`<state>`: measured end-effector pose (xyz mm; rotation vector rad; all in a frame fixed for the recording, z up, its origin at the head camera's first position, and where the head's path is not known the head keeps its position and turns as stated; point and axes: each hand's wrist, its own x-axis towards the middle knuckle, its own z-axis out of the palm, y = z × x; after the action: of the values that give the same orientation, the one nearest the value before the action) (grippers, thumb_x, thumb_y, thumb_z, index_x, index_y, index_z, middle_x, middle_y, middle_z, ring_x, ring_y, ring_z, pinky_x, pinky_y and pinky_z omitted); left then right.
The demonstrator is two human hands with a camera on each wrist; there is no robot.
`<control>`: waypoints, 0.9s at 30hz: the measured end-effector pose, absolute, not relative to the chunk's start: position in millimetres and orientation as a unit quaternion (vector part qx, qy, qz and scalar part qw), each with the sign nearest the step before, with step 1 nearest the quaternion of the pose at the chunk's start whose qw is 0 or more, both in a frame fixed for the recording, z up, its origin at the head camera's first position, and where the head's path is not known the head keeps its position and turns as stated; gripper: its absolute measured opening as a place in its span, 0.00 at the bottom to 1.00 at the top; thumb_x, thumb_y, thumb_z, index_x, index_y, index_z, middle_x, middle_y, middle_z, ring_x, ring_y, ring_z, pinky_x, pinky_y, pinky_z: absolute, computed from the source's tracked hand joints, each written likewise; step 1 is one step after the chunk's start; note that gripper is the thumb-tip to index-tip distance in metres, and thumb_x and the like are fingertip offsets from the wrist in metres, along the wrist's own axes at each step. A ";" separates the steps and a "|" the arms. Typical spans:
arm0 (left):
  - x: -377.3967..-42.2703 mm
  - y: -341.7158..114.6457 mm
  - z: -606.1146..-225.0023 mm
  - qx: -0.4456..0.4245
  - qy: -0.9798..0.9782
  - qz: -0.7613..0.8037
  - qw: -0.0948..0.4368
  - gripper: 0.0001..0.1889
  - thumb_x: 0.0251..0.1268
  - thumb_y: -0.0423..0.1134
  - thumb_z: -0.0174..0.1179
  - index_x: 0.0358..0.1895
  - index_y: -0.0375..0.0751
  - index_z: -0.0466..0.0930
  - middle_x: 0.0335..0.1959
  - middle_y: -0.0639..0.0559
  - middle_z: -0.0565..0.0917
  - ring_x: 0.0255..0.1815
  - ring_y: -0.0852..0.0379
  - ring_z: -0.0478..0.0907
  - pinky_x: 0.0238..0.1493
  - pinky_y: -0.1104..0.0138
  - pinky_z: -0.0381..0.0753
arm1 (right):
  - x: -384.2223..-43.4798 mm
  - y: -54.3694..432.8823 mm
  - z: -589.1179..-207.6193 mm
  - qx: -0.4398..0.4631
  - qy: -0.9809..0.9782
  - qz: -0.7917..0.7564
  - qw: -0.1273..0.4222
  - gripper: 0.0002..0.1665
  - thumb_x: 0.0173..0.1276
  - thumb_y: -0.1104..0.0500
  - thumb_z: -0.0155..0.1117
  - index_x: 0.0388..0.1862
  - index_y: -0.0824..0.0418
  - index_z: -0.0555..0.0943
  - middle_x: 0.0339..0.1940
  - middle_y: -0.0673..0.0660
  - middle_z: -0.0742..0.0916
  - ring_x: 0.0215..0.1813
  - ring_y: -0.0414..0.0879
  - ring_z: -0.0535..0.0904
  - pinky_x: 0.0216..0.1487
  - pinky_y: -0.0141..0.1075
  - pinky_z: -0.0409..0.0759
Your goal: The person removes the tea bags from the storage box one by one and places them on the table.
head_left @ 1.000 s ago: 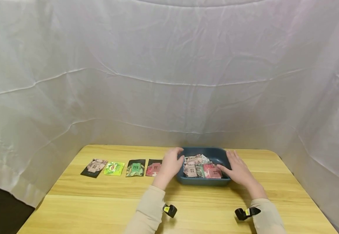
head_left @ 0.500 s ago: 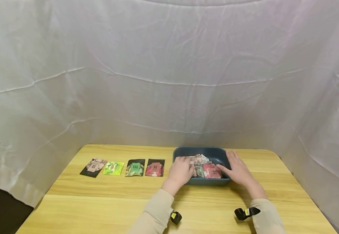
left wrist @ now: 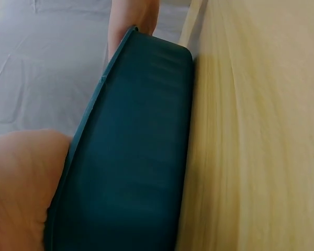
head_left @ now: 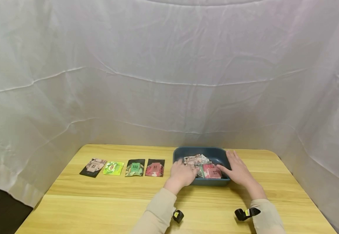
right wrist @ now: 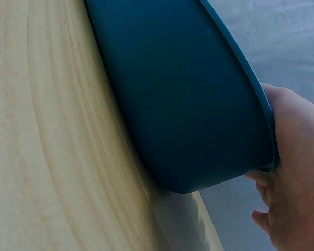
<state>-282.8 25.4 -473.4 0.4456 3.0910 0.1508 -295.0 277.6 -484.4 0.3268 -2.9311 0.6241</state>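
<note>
A dark blue plastic bin stands on the table, holding a heap of tea bag sachets, some pinkish and floral. My left hand reaches over the near left rim into it, fingers down among the sachets and thumb pointing right. I cannot tell whether the fingers pinch one. On top at the right lies a pink-red sachet. My right hand holds the bin's right side, thumb over the rim and fingers along the outside. In the right wrist view, that hand wraps the bin's corner.
Left of the bin, a row of single sachets lies on the wooden table: a black and beige one, a yellow-green one, a black and green one and a black and red one. Grey curtain hangs behind.
My left hand has moved from the bin's left rim rightward and down in among the sachets, uncovering the black and red sachet. My right hand has stayed in place.
</note>
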 end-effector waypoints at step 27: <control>-293.3 10.0 -474.1 0.167 0.922 0.324 -0.129 0.20 0.67 0.38 0.59 0.61 0.36 0.78 0.57 0.42 0.82 0.58 0.46 0.79 0.58 0.55 0.79 | -298.8 278.7 -489.0 0.110 -0.970 0.209 0.061 0.57 0.69 0.32 0.52 0.78 0.70 0.45 0.78 0.72 0.53 0.79 0.69 0.41 0.73 0.69 0.44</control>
<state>-293.3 10.0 -474.1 0.5725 3.1619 1.1115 -298.8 278.7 -489.0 0.3326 -2.9333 0.6320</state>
